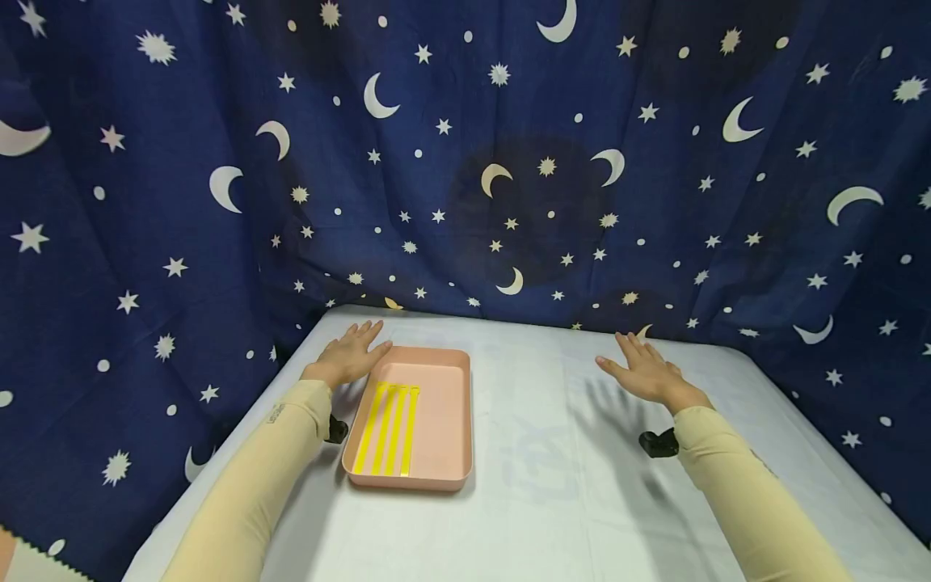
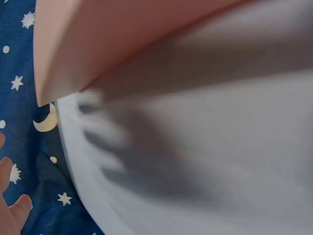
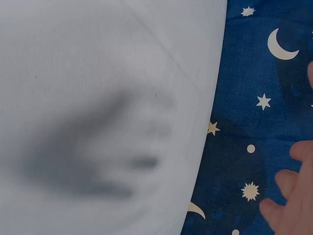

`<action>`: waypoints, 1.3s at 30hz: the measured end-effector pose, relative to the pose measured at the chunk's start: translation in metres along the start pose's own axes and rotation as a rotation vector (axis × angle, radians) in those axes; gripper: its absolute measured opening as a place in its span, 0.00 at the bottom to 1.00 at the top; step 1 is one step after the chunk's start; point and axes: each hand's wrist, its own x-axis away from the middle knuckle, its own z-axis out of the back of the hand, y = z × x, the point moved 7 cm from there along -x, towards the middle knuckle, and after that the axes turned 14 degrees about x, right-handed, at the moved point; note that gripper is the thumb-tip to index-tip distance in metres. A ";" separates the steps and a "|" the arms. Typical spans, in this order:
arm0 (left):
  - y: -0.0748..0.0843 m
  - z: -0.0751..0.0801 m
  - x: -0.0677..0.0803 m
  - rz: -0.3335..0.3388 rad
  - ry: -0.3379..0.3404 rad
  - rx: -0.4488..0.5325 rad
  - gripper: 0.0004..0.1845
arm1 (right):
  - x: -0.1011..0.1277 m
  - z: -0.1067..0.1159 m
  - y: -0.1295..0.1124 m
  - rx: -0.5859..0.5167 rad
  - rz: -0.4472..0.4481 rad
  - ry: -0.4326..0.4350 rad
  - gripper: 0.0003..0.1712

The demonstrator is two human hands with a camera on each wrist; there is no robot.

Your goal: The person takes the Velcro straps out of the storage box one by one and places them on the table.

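four yellow strips (image 1: pixel 387 428) lie just beside left hand (image 1: pixel 351 356).

A tray (image 1: pixel 444 420) sits on the left part of a table (image 1: pixel 553 485), with four strips (image 1: pixel 389 428) lying inside along its left side. A curtain (image 1: pixel 509 162) hangs behind and beside the table.

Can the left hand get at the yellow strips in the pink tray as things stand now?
Probably yes. The left hand is open by the far left corner of the pink tray, and the yellow strips lie uncovered along the tray's left side. The tray has no lid, and nothing lies between hand and strips.
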 end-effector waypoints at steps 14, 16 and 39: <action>-0.010 -0.011 0.000 -0.030 0.010 0.097 0.33 | -0.016 -0.009 -0.005 0.000 0.042 0.022 0.61; -0.011 -0.013 0.000 -0.031 0.008 0.092 0.32 | -0.018 -0.010 -0.008 -0.004 0.051 0.024 0.60; -0.024 -0.040 0.002 -0.055 -0.011 0.069 0.29 | -0.008 -0.002 -0.043 -0.004 0.099 0.057 0.51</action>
